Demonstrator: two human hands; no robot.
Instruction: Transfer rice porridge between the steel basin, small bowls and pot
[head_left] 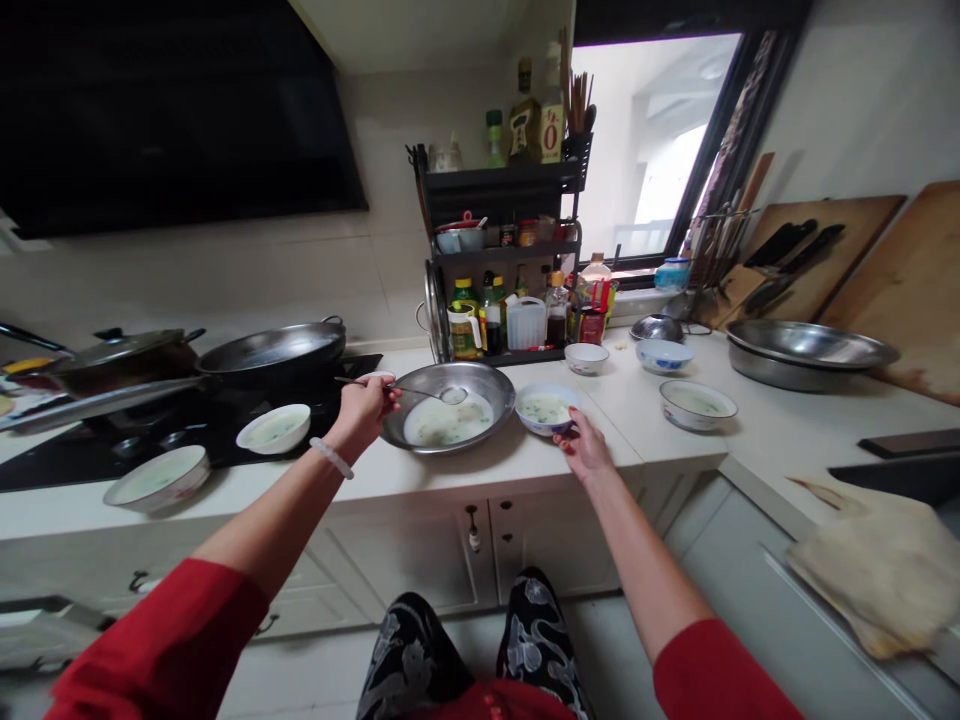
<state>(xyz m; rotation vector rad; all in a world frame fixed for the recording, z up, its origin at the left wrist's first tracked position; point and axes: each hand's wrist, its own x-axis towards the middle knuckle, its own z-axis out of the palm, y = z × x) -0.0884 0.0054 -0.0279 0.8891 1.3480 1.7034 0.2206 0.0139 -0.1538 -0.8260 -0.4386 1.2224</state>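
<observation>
As my left fingers (pixel 387 393) grip the ladle (pixel 453 396), which runs rightward over the cloudy soup (pixel 435 426) in this steel basin (pixel 504 402), my right fingers (pixel 574 428) hold a soup bowl (pixel 534 424) by its right edge, just right of the basin.

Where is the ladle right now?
In the head view, the ladle is just left of centre, held in the left hand; its scoop is over the metal basin, left of the bowl in the right hand.
</observation>
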